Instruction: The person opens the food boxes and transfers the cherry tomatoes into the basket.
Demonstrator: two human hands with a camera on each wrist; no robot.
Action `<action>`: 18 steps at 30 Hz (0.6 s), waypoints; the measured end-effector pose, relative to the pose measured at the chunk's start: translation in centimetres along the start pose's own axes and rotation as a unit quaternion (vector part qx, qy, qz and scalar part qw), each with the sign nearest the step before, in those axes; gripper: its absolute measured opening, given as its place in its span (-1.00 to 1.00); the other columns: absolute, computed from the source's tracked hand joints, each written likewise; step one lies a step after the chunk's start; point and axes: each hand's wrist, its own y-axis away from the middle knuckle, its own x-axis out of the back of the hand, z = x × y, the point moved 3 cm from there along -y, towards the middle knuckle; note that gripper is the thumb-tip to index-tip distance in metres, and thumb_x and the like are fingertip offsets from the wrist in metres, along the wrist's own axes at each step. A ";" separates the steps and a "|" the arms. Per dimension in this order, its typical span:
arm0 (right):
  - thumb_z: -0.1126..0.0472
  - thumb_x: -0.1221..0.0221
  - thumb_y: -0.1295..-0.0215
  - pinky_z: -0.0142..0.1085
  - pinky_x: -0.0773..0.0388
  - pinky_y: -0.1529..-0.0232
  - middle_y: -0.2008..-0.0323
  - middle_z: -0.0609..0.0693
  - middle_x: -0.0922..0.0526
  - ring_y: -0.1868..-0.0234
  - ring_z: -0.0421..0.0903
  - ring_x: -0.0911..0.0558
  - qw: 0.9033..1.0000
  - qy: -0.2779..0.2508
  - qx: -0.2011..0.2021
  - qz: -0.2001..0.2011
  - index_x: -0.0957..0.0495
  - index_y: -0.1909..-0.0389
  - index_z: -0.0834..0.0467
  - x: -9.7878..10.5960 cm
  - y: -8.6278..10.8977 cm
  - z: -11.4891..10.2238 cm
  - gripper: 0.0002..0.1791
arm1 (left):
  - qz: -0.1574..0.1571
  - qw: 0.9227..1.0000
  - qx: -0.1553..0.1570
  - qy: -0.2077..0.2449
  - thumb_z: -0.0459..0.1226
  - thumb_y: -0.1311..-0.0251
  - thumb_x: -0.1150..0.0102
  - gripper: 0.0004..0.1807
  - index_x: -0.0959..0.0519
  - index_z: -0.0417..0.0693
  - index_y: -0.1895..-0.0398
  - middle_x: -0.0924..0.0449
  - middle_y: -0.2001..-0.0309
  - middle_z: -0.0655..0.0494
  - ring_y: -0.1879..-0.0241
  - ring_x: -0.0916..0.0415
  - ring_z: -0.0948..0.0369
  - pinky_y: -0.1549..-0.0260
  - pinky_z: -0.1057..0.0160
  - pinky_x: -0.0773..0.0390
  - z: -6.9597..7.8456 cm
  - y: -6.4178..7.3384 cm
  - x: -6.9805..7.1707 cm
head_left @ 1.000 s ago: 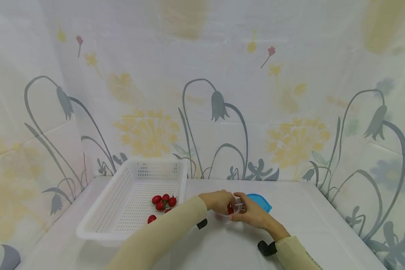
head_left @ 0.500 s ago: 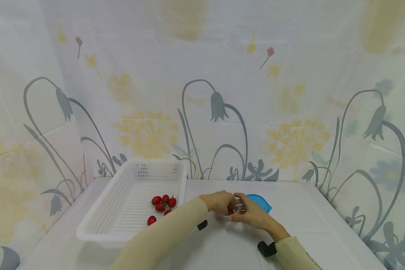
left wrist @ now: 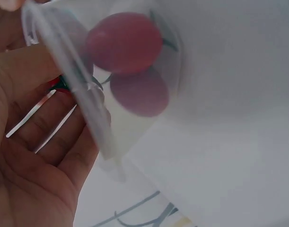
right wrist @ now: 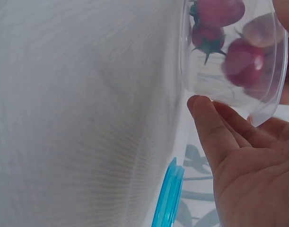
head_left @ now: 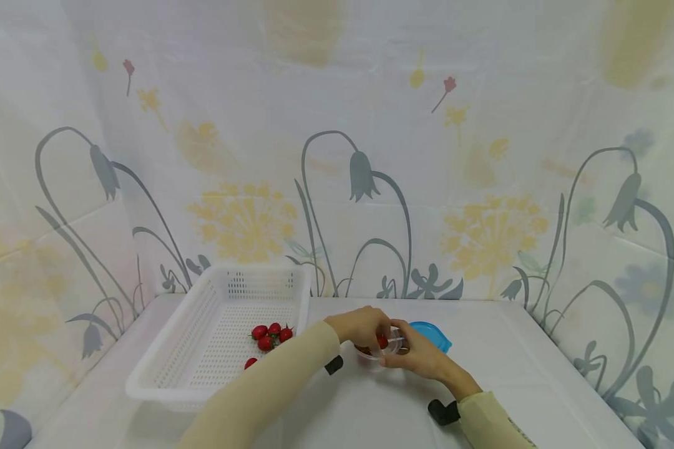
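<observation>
My left hand (head_left: 362, 325) is over the mouth of a clear plastic tub (head_left: 373, 362), pinching a red cherry tomato (head_left: 382, 342) at its rim. In the left wrist view that tomato (left wrist: 56, 85) shows its green stem, partly hidden by the fingers. Around the tub's right side, my right hand (head_left: 421, 355) grips it with thumb and fingers. Several cherry tomatoes (right wrist: 243, 61) show through the tub wall in the right wrist view. More cherry tomatoes (head_left: 266, 343) lie in a white perforated basket (head_left: 171, 349) to the left.
A blue lid (head_left: 434, 335) lies on the white table (head_left: 539, 374) just behind the right hand. The left forearm passes in front of the basket's right side. A flower-printed cloth (head_left: 337, 187) hangs behind the table.
My left hand has drawn slightly left and up within the tub's mouth, so the cherry tomato and the tub show more. The right hand stays in place.
</observation>
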 end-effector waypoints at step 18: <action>0.03 -0.37 -0.09 -0.01 -0.53 0.00 -0.19 0.18 -0.43 -0.03 0.06 -0.55 1.000 -0.007 -0.016 0.002 -0.10 -0.39 0.20 0.0 0.2 -0.6 -0.08 | 0.051 0.998 -0.019 0.040 -0.41 -0.04 -0.35 -0.77 -0.57 -0.02 0.24 -0.56 0.29 0.19 0.28 -0.50 0.27 0.32 0.41 -0.53 -0.7 3.9 5.6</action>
